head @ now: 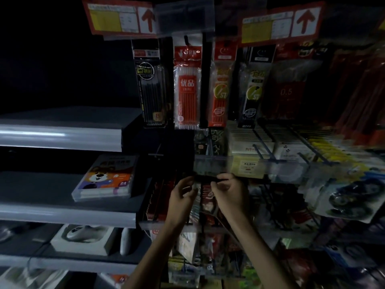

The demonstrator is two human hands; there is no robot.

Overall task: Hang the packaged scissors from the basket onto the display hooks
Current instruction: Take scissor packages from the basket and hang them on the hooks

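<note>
At the middle row of a dim shop display, in the head view, we see both hands raised to one spot, just below a clear price rail. The step in hand looks like the hanging itself: threading a pack onto a peg. The left hand and the right hand are close together, forearms rising from the bottom edge and converging, wrists bent slightly back.

The right hand's thumb and forefinger are curled and pinch a slim dark bar, which we take for the display hook. Between the two hands hangs a reddish pack, which we judge to be the packaged scissors, with its top just under that bar. The picture is too dark and smeared to make out the blades or the hanging hole. The left hand's fingers curl in against the pack's left edge, but we cannot tell whether they grip it or only touch it.

The basket is not in view. Above, a red pen pack hangs on its own peg, and a grey shelf juts out at left.

Next, we judge, the hole must meet the hook's tip and the pack must slide back along it, with the hook held steady.
</note>
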